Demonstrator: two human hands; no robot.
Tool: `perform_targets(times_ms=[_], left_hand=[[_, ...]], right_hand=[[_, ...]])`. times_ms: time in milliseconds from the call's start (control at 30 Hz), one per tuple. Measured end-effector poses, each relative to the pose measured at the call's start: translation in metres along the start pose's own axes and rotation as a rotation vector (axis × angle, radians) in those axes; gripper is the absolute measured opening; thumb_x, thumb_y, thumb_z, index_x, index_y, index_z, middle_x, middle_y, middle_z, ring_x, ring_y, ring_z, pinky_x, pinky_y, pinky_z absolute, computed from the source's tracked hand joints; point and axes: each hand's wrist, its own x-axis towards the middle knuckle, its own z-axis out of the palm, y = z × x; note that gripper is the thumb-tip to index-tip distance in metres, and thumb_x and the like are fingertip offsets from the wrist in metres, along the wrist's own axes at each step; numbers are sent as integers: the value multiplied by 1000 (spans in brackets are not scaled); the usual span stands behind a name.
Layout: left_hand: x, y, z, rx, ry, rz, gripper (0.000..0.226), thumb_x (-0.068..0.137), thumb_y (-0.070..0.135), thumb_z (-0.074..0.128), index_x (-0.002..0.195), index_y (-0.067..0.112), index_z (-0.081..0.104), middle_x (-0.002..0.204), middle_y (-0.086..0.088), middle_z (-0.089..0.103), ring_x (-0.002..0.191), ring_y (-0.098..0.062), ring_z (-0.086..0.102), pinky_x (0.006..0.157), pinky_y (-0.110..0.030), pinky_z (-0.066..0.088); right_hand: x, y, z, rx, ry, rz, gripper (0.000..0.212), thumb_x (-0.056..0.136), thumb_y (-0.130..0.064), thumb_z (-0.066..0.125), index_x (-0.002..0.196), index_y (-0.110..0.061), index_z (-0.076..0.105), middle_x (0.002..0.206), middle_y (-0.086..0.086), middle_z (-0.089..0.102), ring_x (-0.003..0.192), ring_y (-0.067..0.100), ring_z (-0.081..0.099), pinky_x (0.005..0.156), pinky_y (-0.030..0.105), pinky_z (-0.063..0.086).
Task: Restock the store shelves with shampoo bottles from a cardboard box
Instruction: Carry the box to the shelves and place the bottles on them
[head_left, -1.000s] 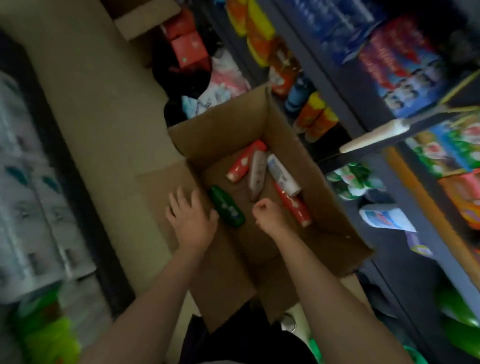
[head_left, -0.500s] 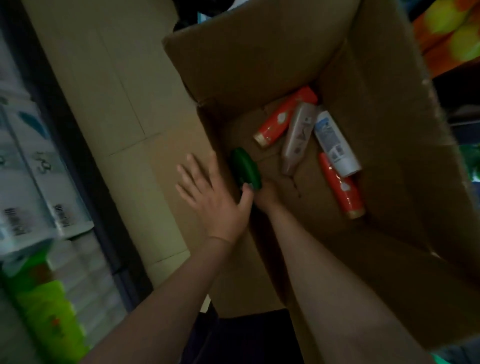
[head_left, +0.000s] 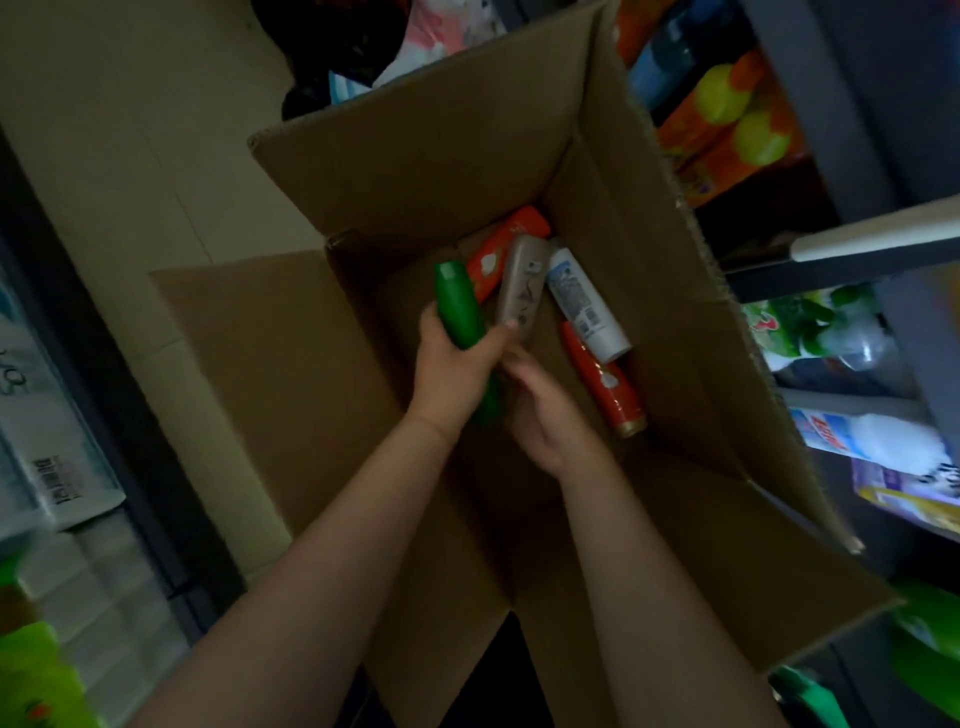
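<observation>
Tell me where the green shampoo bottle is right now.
In the head view, the green bottle is gripped in the left hand over the cardboard box, left of the beige bottle.

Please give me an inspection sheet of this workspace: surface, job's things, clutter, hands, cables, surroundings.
Surface: beige tiled floor; the open brown cardboard box stands on it.
Job's things: green plastic shampoo bottle lifted over the box; two red-orange bottles, one taupe bottle and one white bottle lie on the box bottom.
Clutter: dark and pink bags behind the box.
Hands: left hand grips the green bottle; right hand is beside it, fingers relaxed, holding nothing.
Cables: nothing seen.
Surroundings: stocked shelves on the right; white packs on the left.
</observation>
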Motion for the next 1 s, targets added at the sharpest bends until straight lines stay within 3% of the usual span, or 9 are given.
perform_targets(times_ms=[100, 167, 233, 267, 467, 567, 733, 867, 1000], left_hand=[[17, -2, -1, -187, -39, -158, 32, 89, 19, 73, 115, 22, 55, 105, -5, 67, 92, -22, 67, 80, -36, 56], [21, -9, 2, -305, -111, -257, 36, 91, 26, 71, 122, 15, 57, 99, -11, 71, 81, -26, 69, 75, -39, 59], [24, -18, 7, -341, -163, -328, 43, 91, 40, 68, 124, 16, 55, 100, -13, 73, 79, -27, 71, 69, -38, 61], [26, -24, 9, -330, -184, -350, 48, 90, 46, 66, 127, 17, 54, 103, -13, 73, 81, -27, 72, 68, -38, 61], [28, -52, 16, -276, -234, -417, 49, 90, 52, 63, 128, 22, 55, 106, -12, 73, 86, -26, 72, 74, -38, 59], [29, -56, 17, -266, -233, -411, 48, 91, 45, 66, 129, 18, 56, 101, -12, 72, 82, -26, 71, 71, -37, 60], [25, -52, 12, -297, -191, -370, 49, 90, 42, 68, 129, 14, 59, 99, -13, 71, 81, -25, 70, 76, -38, 59], [1, -35, 12, -347, -169, -326, 51, 86, 36, 74, 131, 18, 57, 111, -10, 73, 96, -25, 72, 84, -44, 59], [-41, -2, 17, -395, -208, -219, 69, 78, 37, 80, 138, 16, 53, 122, -12, 70, 108, -29, 70, 86, -46, 58]], right_hand=[[-4, -14, -20, -198, 188, -23, 26, 99, -31, 48, 109, -22, 71, 123, 0, 66, 120, 20, 57, 99, 35, 44], [2, -15, -44, -506, 560, -72, 25, 97, -24, 53, 117, -19, 67, 116, -2, 64, 114, 20, 58, 87, 31, 45], [12, -7, -76, -862, 934, -88, 34, 93, -20, 57, 125, -14, 60, 124, 9, 58, 119, 28, 53, 95, 37, 43], [16, -1, -90, -980, 1004, -70, 39, 91, -20, 58, 128, -9, 57, 129, 15, 55, 123, 33, 50, 101, 40, 40], [37, 35, -127, -1226, 832, 139, 85, 81, -28, 77, 149, -15, 29, 145, 15, 42, 133, 36, 44, 108, 49, 39], [41, 41, -117, -902, 707, 131, 84, 79, -19, 80, 148, -12, 32, 140, 14, 50, 125, 34, 52, 98, 44, 49], [9, 27, -82, -210, 493, 128, 56, 80, -23, 79, 130, -15, 53, 108, 9, 68, 77, 22, 67, 57, 29, 53], [-52, 10, -52, -149, 299, 29, 63, 75, -32, 81, 131, -21, 54, 109, 10, 71, 70, 24, 68, 59, 33, 54], [-125, -18, -23, -154, 192, -155, 70, 69, -32, 85, 131, -25, 54, 113, 9, 70, 77, 23, 69, 64, 33, 54]])
